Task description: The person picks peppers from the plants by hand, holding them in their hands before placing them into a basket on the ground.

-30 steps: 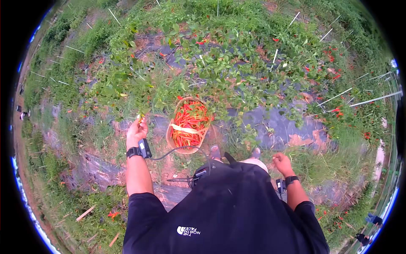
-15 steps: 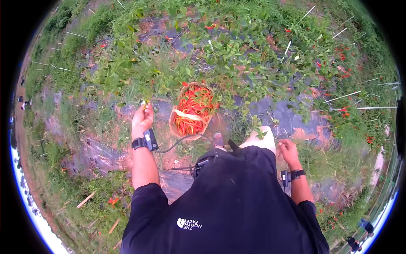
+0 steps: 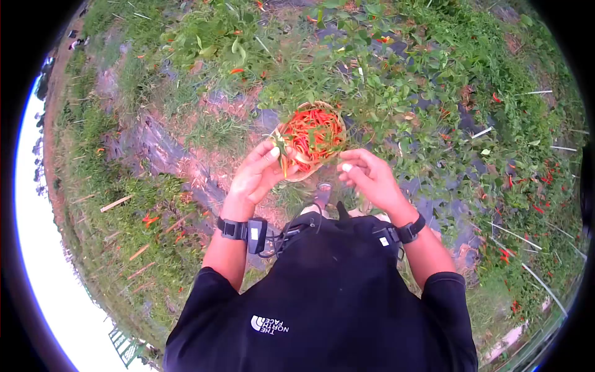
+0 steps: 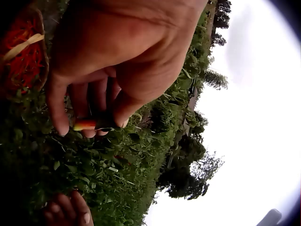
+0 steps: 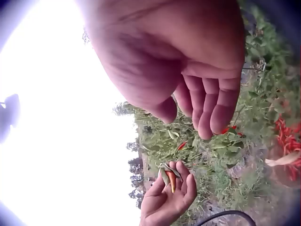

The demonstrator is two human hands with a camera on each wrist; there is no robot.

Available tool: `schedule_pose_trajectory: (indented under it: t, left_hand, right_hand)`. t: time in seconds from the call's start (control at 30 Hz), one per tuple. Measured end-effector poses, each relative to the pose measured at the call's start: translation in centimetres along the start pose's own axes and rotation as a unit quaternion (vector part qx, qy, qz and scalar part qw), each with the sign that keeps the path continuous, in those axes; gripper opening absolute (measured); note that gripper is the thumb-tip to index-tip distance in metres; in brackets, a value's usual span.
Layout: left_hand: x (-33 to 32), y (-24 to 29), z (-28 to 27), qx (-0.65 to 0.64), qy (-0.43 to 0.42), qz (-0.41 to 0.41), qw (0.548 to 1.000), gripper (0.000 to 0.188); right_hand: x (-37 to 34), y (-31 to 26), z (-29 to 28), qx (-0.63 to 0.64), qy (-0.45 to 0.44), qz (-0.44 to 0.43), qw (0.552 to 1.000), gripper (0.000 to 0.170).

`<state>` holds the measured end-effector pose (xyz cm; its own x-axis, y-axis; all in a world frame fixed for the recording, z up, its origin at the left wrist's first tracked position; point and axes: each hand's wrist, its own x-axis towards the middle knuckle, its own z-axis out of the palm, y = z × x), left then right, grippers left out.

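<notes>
My left hand (image 3: 249,178) pinches an orange-red chili pepper (image 5: 171,180) between thumb and fingers, with green leaves on its stem end. In the left wrist view the chili's yellowish tip (image 4: 77,127) points past the fingers. That hand overlaps the near left side of a woven basket (image 3: 342,127) heaped with red chilies (image 3: 310,127) in the head view. My right hand (image 3: 377,185) is raised on the basket's other side, a short way from the left one. Its fingers bend loosely with nothing between them.
A pale strap (image 3: 300,157) crosses the basket. Leafy chili plants (image 3: 384,80) with red fruit stand ahead and to the right, among white stakes (image 3: 481,132). Dark plastic sheeting (image 3: 152,146) covers ground at left. My shoe (image 3: 323,189) is just below the basket; a black cable (image 5: 228,213) runs near the left wrist.
My left hand has come away from the plants at left, carrying the chili toward the basket. My right hand has risen from beside my leg to face it. The head view has turned.
</notes>
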<state>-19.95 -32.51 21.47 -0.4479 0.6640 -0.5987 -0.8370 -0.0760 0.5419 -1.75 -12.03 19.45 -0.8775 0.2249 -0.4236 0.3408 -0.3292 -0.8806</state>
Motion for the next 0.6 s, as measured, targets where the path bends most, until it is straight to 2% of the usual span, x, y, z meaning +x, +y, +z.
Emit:
schedule_pose_trajectory:
  t: [0.1,0.13,0.17,0.23,0.27,0.33,0.37,0.43,0.47,0.53,0.57,0.6]
  left_hand:
    - [0.9,-3.6,4.7,-0.041,-0.001,0.037,0.998,0.017]
    - [1.6,-4.6,5.9,-0.035,-0.005,0.039,0.999,0.02]
    - [2.5,-5.7,6.9,-0.038,-0.007,0.041,0.998,0.02]
    - [3.9,-7.6,9.4,-0.007,0.012,0.046,0.999,0.021]
    - [4.5,-8.3,11.1,0.011,0.005,0.024,1.0,0.025]
    - [7.0,-10.0,12.7,0.081,-0.017,-0.016,0.996,0.021]
    - [8.5,-10.8,13.5,0.079,-0.016,-0.017,0.997,0.021]
    - [10.6,-12.5,15.0,0.166,-0.049,-0.12,0.978,0.02]
    - [11.3,-13.3,15.3,0.163,-0.044,-0.126,0.978,0.02]
    - [12.8,-14.0,15.2,0.31,-0.123,-0.094,0.938,0.023]
    - [13.1,-14.3,14.5,0.309,-0.122,-0.096,0.938,0.023]
    - [13.3,-14.6,13.6,0.367,-0.106,-0.046,0.923,0.024]
  right_hand:
    - [1.7,-2.0,0.2,-0.011,-0.086,-0.031,0.996,0.038]
    - [1.7,-1.7,0.2,0.0,-0.061,-0.057,0.996,0.042]
    - [1.5,-2.0,-0.6,-0.042,-0.038,-0.065,0.996,0.041]
    - [0.8,-2.2,-2.9,-0.033,-0.001,-0.032,0.999,0.039]
    - [0.3,-2.1,-4.4,-0.033,-0.004,-0.031,0.999,0.039]
    - [-1.3,-1.9,-8.0,-0.034,0.037,0.043,0.998,0.037]
    - [-2.0,-2.0,-9.3,-0.033,0.036,0.045,0.998,0.037]
    - [-4.0,-2.1,-11.3,0.039,0.092,0.094,0.991,0.037]
    - [-4.9,-1.9,-12.2,0.041,0.091,0.102,0.99,0.037]
    - [-6.2,-1.1,-13.9,0.077,0.126,0.159,0.976,0.039]
    - [-7.0,-0.6,-14.7,0.078,0.126,0.161,0.976,0.039]
    - [-8.0,0.0,-15.3,0.087,0.138,0.198,0.967,0.036]
